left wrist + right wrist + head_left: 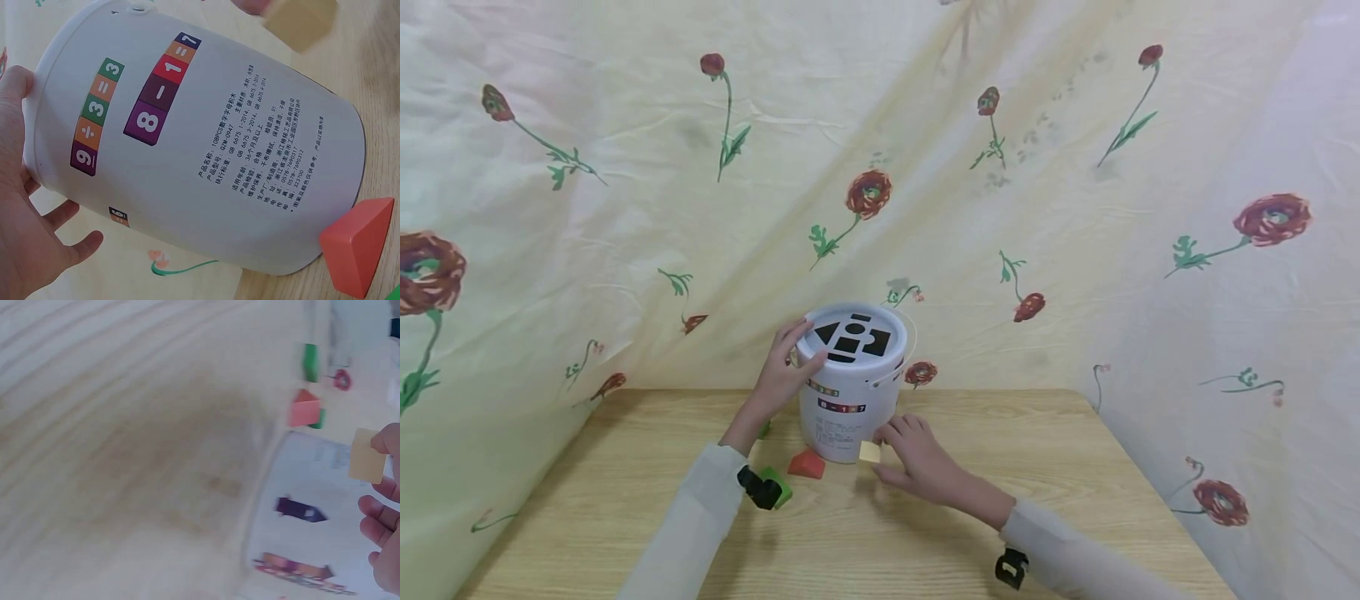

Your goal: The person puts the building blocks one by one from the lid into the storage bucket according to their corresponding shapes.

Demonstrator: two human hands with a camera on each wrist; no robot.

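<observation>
At the back of the wooden surface [925, 533] stands the white bucket [847, 400], its slotted lid up; the left hand [781, 371] grips its rim. Low at its front, the right hand [921, 460] pinches the yellow block [869, 452], below the slots.

A bucket [850, 392] stands on the far middle of the table [865, 533]. Near its base lie a wedge block [806, 464] to the left and a square block [869, 452] to the right.
</observation>
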